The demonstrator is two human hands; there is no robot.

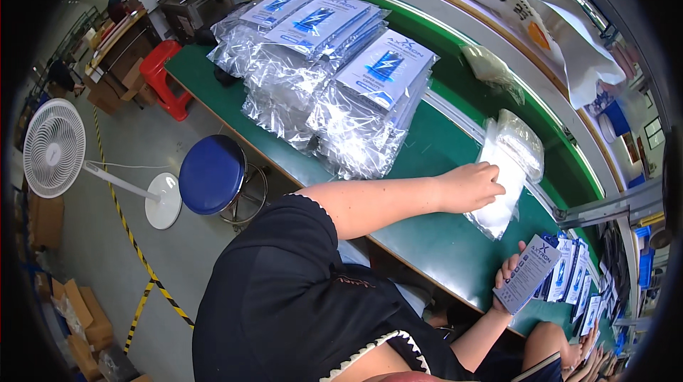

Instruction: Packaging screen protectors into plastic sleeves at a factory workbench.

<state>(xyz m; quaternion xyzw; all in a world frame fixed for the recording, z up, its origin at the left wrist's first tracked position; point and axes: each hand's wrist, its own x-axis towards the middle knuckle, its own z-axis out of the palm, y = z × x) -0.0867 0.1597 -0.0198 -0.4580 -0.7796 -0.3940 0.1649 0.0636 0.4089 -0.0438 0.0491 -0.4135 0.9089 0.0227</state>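
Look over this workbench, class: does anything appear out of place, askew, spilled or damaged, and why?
Nothing looks spilled or clearly damaged. Slightly odd: a translucent plastic bundle lies on the green strip beyond the silver metal rail, apart from the shiny plastic bags at the left hand.

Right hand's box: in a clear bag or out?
Out, apparently: the grey box in the right hand shows a matte printed face, no shiny film around it.

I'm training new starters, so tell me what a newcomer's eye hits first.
Probably the shiny heap of bagged packages at top centre, on the green table. Next, right of centre, the left hand at clear bags and the right hand holding a box. The red stool stands out at upper left.
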